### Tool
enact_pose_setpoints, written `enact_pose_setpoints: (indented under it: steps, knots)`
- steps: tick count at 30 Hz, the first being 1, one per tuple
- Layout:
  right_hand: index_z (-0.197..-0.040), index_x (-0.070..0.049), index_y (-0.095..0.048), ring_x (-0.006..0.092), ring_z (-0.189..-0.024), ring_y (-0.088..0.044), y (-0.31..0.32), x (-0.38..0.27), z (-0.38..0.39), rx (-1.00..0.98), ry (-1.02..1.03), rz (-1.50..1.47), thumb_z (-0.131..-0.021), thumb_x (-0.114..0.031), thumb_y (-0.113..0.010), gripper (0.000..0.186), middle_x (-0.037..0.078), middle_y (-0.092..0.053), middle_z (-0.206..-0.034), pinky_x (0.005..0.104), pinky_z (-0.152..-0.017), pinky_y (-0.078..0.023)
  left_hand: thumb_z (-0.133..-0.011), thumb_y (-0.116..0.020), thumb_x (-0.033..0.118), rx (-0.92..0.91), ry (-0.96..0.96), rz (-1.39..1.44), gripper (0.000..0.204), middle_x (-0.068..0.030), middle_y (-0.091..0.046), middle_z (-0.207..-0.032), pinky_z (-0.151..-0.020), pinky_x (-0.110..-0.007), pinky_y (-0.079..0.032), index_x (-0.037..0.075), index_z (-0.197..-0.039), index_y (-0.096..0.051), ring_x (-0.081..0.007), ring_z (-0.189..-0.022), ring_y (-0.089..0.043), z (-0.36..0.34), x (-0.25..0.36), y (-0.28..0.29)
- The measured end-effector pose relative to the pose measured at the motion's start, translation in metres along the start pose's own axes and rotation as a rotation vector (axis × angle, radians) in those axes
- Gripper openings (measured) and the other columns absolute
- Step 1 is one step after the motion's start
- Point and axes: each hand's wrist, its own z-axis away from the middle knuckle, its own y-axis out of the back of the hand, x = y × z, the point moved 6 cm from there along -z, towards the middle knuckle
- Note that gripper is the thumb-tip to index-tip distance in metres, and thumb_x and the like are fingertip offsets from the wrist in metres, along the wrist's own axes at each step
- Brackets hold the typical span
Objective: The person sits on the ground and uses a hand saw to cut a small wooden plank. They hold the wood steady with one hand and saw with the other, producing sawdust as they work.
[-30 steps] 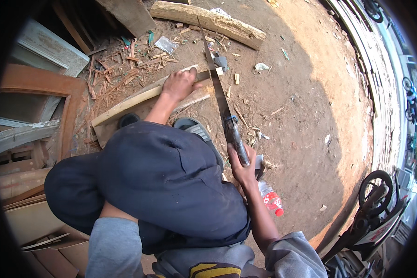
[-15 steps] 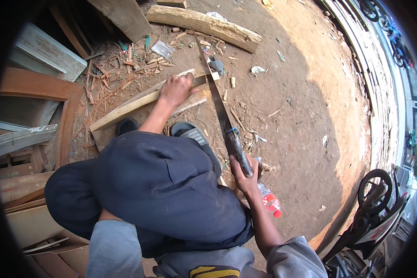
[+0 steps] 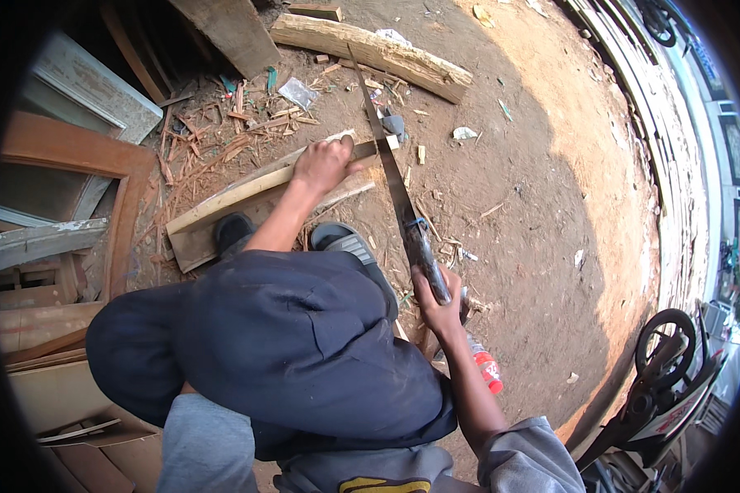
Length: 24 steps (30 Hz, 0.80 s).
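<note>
My left hand (image 3: 323, 162) presses flat on a long pale wooden plank (image 3: 247, 185) that lies on the dirt across a wider board. My right hand (image 3: 436, 300) grips the dark handle of a hand saw (image 3: 386, 156), whose thin blade crosses the plank's right end just beside my left fingers. My knees in dark trousers fill the lower middle, and my sandalled foot (image 3: 345, 241) rests by the plank.
A thick rough log (image 3: 370, 51) lies beyond the saw tip. Wood chips and splinters (image 3: 238, 123) litter the dirt. Stacked wooden frames and boards (image 3: 66, 189) stand at left. A red-capped bottle (image 3: 487, 370) lies by my right arm; a motorbike (image 3: 666, 386) is parked at lower right.
The saw has slid forward through the plank, its tip now reaching farther toward the log. My right hand followed it; my left hand stays on the plank.
</note>
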Motion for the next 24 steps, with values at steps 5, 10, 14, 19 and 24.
enact_pose_setpoints:
  steps: [5,10,14,19,24]
  knots:
    - [-0.08,0.002,-0.059,0.009,-0.054,-0.046,0.012,-0.002,0.023,-0.063,0.017,0.108,-0.084,-0.01,-0.06,0.013,0.005,-0.05,-0.059,0.0285,-0.052,-0.039,-0.085,-0.055,0.055,0.061,-0.035,-0.059,0.058,-0.0146,-0.067,-0.075,-0.063,-0.038,-0.06,0.0,-0.099,-0.054,-0.0266,-0.07,-0.069,0.001,-0.007,0.002]
    - [-0.077,0.0,-0.056,0.0108,-0.052,-0.046,0.041,0.01,0.077,-0.116,-0.083,0.09,-0.086,-0.015,-0.059,0.017,0.003,-0.049,-0.058,0.029,-0.051,-0.038,-0.085,-0.054,0.056,-0.026,0.019,-0.02,0.058,-0.0149,-0.067,-0.076,-0.065,-0.038,-0.06,0.0,-0.101,-0.053,-0.0276,-0.069,-0.069,0.003,0.004,0.0]
    - [-0.081,0.002,-0.059,0.0074,-0.055,-0.043,0.022,0.005,0.029,-0.038,-0.023,0.071,-0.086,-0.013,-0.06,0.016,0.003,-0.047,-0.059,0.0282,-0.051,-0.036,-0.085,-0.055,0.055,0.008,-0.012,-0.027,0.058,-0.0155,-0.066,-0.076,-0.068,-0.04,-0.059,0.0,-0.104,-0.054,-0.0275,-0.073,-0.069,-0.002,0.008,0.0]
    - [-0.081,0.002,-0.059,0.0062,-0.056,-0.041,-0.001,-0.008,-0.006,-0.024,-0.021,-0.05,-0.087,-0.013,-0.061,0.016,-0.001,-0.047,-0.06,0.0278,-0.05,-0.034,-0.086,-0.057,0.053,-0.068,0.022,-0.077,0.056,-0.0166,-0.067,-0.08,-0.074,-0.042,-0.057,0.001,-0.105,-0.054,-0.0295,-0.083,-0.069,-0.001,-0.006,0.005]
    - [-0.079,0.002,-0.057,0.0109,-0.054,-0.045,0.036,0.006,0.073,-0.089,-0.114,0.11,-0.086,-0.014,-0.059,0.017,0.006,-0.049,-0.058,0.0308,-0.053,-0.038,-0.085,-0.059,0.053,-0.02,0.018,-0.047,0.057,-0.0185,-0.068,-0.085,-0.075,-0.041,-0.057,-0.001,-0.104,-0.056,-0.0307,-0.084,-0.069,0.002,0.002,0.007]
